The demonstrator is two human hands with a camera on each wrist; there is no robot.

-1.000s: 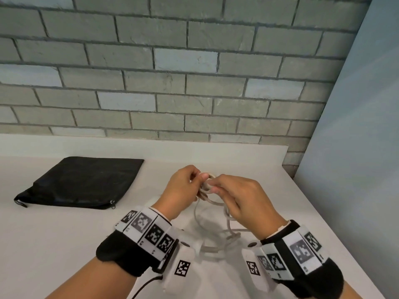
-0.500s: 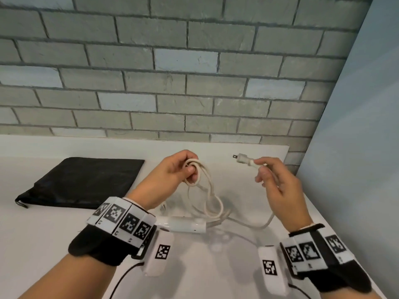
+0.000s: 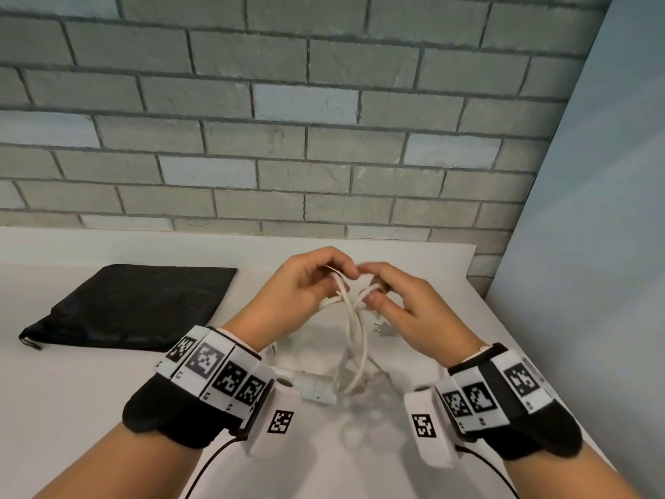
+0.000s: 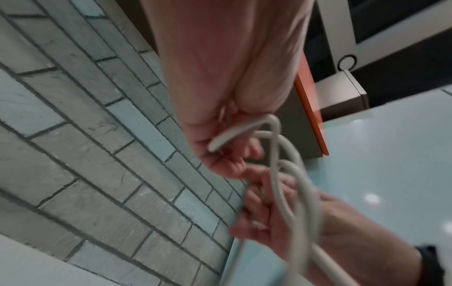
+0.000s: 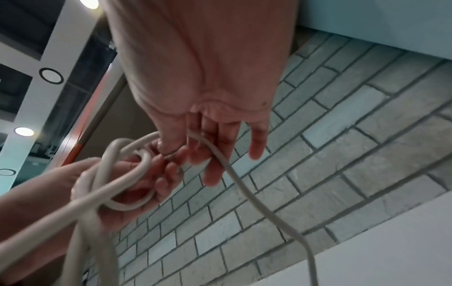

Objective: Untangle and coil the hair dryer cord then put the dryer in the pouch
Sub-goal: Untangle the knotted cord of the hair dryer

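Note:
Both hands meet above the white table (image 3: 90,408). My left hand (image 3: 336,279) grips several loops of the white hair dryer cord (image 3: 354,329), which hang down to the table. In the left wrist view the loops (image 4: 281,154) run over its curled fingers. My right hand (image 3: 374,295) pinches a strand of cord (image 5: 215,151) between thumb and fingers, close against the left hand. The plug (image 3: 383,329) dangles just below the right hand. The white hair dryer (image 3: 316,388) lies on the table under the hands, partly hidden by my left wrist. The black pouch (image 3: 133,307) lies flat at the left.
A grey brick wall (image 3: 288,138) stands behind the table. A pale blue panel (image 3: 593,246) closes off the right side. The table's right edge (image 3: 511,329) runs just beyond my right hand. Bare tabletop lies between the pouch and the near edge.
My right hand, which held the plug out to the right, has swung back to the left hand and now pinches the cord. The plug now hangs below it. The left hand kept its loops.

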